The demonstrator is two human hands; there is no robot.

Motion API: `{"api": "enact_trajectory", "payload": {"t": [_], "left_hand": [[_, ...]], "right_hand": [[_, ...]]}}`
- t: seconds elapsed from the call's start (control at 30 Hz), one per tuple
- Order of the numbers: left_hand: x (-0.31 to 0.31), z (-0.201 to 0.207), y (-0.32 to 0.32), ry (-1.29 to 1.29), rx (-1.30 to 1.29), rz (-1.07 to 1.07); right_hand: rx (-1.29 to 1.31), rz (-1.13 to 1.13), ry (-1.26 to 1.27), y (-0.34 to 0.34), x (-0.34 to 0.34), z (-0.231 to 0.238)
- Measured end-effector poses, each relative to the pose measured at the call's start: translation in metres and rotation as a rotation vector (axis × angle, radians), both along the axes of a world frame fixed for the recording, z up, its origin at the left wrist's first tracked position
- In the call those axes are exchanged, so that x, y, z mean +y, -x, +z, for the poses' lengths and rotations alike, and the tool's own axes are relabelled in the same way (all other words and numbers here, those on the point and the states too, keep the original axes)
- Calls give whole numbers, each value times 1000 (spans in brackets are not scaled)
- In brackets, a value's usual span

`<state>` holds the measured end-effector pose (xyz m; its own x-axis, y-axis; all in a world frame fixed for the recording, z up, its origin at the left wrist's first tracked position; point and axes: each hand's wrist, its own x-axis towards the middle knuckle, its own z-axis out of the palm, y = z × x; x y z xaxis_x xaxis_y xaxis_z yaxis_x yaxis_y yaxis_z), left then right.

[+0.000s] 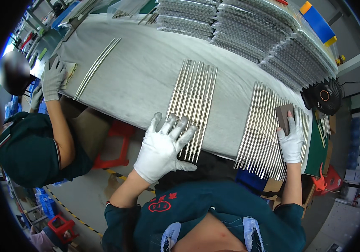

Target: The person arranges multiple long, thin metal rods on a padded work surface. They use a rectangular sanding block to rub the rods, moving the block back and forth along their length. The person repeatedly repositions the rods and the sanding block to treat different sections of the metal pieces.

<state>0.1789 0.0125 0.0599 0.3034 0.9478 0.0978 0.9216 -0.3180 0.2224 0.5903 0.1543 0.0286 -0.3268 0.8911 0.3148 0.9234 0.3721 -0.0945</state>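
My left hand (161, 151), in a white glove, is spread over the near left part of a row of shiny metal rods (194, 90) in the middle of the table. Its fingertips lie on or just above the rods; exact contact cannot be told. On the right, my gloved right hand (293, 145) grips a flat grey-brown block (283, 116), with bare thumb and finger tips showing at the glove. The block rests over the right side of a wider row of metal rods (257, 130), laid side by side.
A few thin rods (98, 67) lie on the cloth-covered table (142, 71) at left. Bubble-wrapped stacks (247, 31) line the far edge. A black fan (323, 96) stands at right. On the left, a co-worker's gloved hand (54, 80) rests near a yellowish cloth (69, 73).
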Motion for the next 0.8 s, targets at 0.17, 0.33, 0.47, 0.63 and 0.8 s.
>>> {"api": "enact_trajectory", "payload": {"t": [0.17, 0.33, 0.47, 0.63, 0.8], "left_hand": [[5, 6, -10, -3, -41, -59], [10, 9, -21, 30, -55, -102], [13, 7, -34, 43, -105, -149], [17, 1, -46, 56, -161, -225], [20, 1, -52, 99, -182, -269]], "right_hand": [[10, 0, -11, -1, 0, -2], [23, 10, -28, -2, 0, -3], [-174, -8, 32, 6, -1, 16], [-120, 204, -86, 37, 23, 62], [-135, 503, 182, 136, 66, 57]]}}
